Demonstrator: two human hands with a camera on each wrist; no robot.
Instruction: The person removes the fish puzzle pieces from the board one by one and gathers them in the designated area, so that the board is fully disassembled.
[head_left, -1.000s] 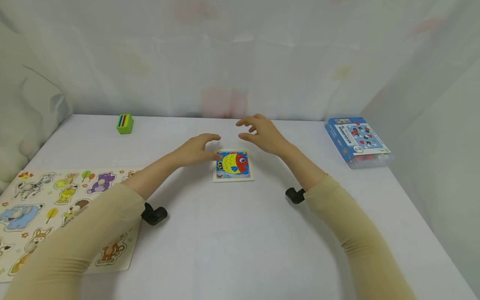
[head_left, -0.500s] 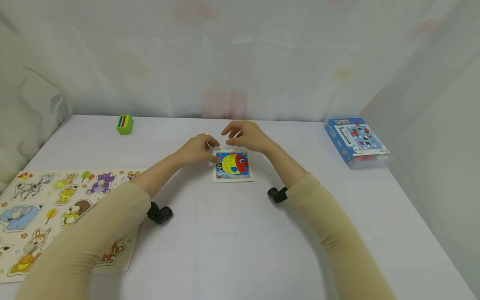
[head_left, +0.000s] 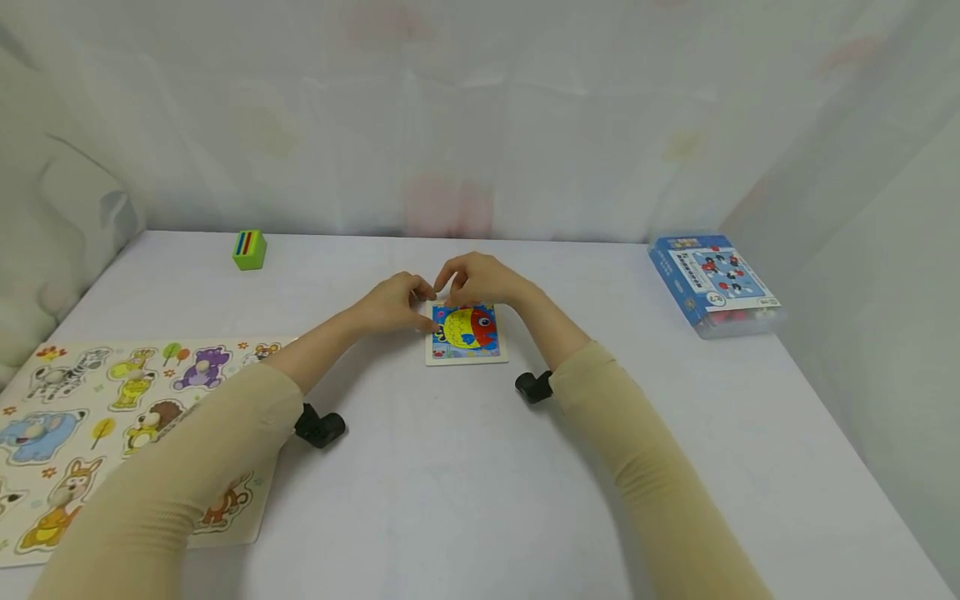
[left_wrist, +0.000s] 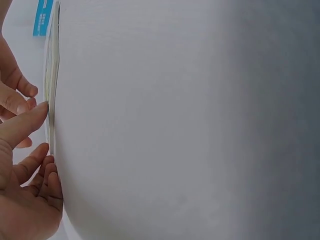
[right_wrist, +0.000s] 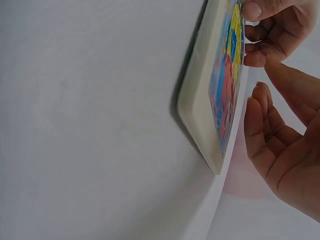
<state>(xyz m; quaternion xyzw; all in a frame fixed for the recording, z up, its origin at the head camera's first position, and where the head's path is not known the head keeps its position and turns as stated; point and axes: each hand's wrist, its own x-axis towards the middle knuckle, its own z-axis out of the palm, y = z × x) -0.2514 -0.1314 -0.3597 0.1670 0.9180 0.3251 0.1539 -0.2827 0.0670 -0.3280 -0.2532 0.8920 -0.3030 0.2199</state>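
Fingers of the left hand (head_left: 392,305) are holding the left side of the fish puzzle (head_left: 468,332) on the white table (head_left: 435,467), while the right hand (head_left: 483,279) is hovering, thumb and fingers parted, by its far edge.

A creased beige left sleeve (head_left: 161,483) fills the frame's lower left, a matching right sleeve (head_left: 652,475) the lower right. A stubby black wrist camera (head_left: 320,427) juts inward beside each cuff (head_left: 281,392).
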